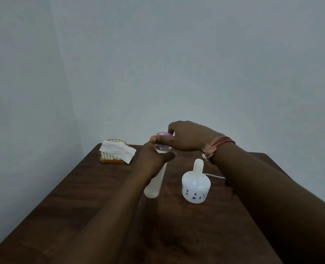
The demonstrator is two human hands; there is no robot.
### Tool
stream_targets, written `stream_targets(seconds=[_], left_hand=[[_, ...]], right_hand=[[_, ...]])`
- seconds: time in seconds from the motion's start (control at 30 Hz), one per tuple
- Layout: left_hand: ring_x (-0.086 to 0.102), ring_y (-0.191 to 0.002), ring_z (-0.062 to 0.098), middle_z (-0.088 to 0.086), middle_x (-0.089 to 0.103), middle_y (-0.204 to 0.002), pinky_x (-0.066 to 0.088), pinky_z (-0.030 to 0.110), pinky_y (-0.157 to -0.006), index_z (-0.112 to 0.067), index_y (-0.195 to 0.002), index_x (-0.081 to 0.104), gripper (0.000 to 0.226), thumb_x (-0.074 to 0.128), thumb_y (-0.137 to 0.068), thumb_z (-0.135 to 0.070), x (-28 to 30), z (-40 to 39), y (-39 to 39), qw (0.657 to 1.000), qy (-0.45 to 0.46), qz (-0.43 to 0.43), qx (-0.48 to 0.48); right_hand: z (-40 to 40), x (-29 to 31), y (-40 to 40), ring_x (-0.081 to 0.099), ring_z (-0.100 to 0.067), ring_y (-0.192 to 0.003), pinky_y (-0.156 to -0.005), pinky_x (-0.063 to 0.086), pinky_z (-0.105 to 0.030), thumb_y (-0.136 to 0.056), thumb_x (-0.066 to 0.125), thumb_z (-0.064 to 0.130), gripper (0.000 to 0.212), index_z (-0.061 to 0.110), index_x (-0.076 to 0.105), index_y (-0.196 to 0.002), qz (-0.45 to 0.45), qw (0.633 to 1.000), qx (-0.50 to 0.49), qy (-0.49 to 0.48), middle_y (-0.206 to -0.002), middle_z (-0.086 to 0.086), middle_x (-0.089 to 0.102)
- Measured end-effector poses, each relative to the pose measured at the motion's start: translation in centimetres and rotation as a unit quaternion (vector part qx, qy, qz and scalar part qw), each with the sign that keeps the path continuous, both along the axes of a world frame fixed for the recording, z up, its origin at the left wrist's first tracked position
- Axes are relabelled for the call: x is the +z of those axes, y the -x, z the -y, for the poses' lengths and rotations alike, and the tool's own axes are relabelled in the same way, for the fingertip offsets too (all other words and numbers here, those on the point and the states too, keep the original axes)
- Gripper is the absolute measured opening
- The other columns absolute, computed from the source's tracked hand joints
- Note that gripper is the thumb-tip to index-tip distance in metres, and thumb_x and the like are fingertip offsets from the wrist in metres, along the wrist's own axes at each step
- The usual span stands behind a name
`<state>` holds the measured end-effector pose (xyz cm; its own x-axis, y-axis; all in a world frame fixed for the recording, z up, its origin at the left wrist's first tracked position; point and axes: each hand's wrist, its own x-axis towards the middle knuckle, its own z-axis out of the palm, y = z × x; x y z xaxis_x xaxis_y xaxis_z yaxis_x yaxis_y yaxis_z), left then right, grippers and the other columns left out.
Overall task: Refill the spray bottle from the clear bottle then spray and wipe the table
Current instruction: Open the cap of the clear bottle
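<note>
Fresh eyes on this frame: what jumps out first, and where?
The two hands meeting mid-table: the left hand grips the clear bottle by its neck while the right hand pinches its pink cap. Just right of them stands the white spray bottle, its top off. A tissue drapes over a gold wire holder at the far left corner.

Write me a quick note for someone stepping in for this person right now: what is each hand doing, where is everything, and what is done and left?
Left hand: wrapped around the neck of the clear bottle, which stands on the table.
Right hand: fingers closed on the pink cap at the bottle's top; whether the cap is loose cannot be told.
Spray bottle: white, upright to the right, its spray head off; a thin tube lies behind it.
Tissue: draped over the gold wire holder at the table's far left.
Done: spray bottle opened.
Left: uncap the clear bottle, pour, refit the spray head, spray, wipe.
</note>
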<state>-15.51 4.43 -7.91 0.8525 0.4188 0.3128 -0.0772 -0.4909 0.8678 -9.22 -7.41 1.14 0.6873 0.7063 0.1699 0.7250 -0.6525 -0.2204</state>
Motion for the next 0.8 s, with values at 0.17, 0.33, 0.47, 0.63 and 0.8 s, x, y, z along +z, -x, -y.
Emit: stream_targets(seconds=[0.17,0.33,0.47,0.63,0.8], left_hand=[[0.069,-0.087,0.021,0.000,0.069,-0.092,0.052,0.025,-0.067,-0.012,-0.107,0.064,0.036,0.082,-0.076,-0.016,-0.7,0.4,-0.1,0.998,-0.057,-0.024,0.015],[0.071,-0.086,0.019,0.002,0.073,-0.090,0.060,0.041,-0.081,-0.025,-0.100,0.068,0.035,0.086,-0.071,-0.020,-1.5,-1.4,0.7,0.997,0.004,-0.060,-0.053],[0.071,-0.092,0.019,0.000,0.074,-0.097,0.060,0.040,-0.085,-0.025,-0.107,0.069,0.042,0.086,-0.069,-0.024,-1.9,-1.5,0.6,0.998,0.021,-0.042,-0.030],[0.067,-0.093,0.015,0.000,0.069,-0.102,0.054,0.023,-0.076,-0.014,-0.112,0.067,0.040,0.085,-0.076,-0.018,-2.0,-0.5,0.1,0.998,-0.041,-0.035,-0.015],[0.070,-0.093,0.020,0.003,0.073,-0.100,0.058,0.032,-0.082,-0.018,-0.109,0.068,0.039,0.086,-0.074,-0.023,-1.9,-1.5,0.3,0.998,0.026,-0.050,-0.029]], right_hand=[[-1.0,-0.2,0.3,0.057,-0.017,-0.062,-0.054,0.039,-0.025,-0.095,0.051,0.061,0.053,0.010,0.062,-0.092,0.015,0.998,0.042,0.050,-0.080,-0.002,0.062],[0.9,0.6,-0.1,0.067,-0.007,-0.091,-0.086,0.057,-0.034,-0.089,0.065,0.013,0.029,0.031,0.069,-0.112,-0.061,0.976,0.200,0.058,-0.110,0.013,0.067],[0.8,0.4,0.5,0.065,-0.012,-0.100,-0.089,0.053,-0.033,-0.086,0.073,0.042,0.042,0.029,0.058,-0.123,-0.111,0.985,0.135,-0.016,-0.120,0.007,0.063],[-1.2,-0.2,1.8,0.056,-0.012,-0.056,-0.061,0.051,-0.031,-0.087,0.058,0.068,0.064,0.007,0.067,-0.108,0.007,0.998,0.022,0.062,-0.089,-0.007,0.072],[-1.1,1.3,1.3,0.063,-0.014,-0.091,-0.081,0.055,-0.034,-0.086,0.066,0.011,0.029,0.027,0.069,-0.109,-0.019,0.983,0.170,0.071,-0.112,0.008,0.068]])
